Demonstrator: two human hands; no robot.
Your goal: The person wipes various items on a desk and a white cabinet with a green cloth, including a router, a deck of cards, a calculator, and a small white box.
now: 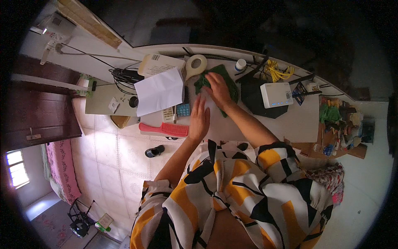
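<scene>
My right hand (218, 90) rests on a crumpled dark green cloth (230, 83) on the white tabletop (227, 129). Whether its fingers grip the cloth is hard to tell. My left hand (199, 119) lies palm down, fingers extended, just left of the cloth and holding nothing visible. Near its wrist is a red comb (168, 128). Beside its fingers are a remote control (168, 114), a white cable plug (175, 117) and a blue-keyed device (183, 110), partly under a folded white sheet of paper (160, 91). A roll of tape (196, 63) sits above the cloth.
A white router (276, 95) with black antennas stands on a dark mat (261, 104). Behind are a small white bottle (240, 64) and a yellow cable (278, 71). Black cables (122, 76) lie left of a printed box (155, 63). A cluttered wooden table (329, 133) is at right.
</scene>
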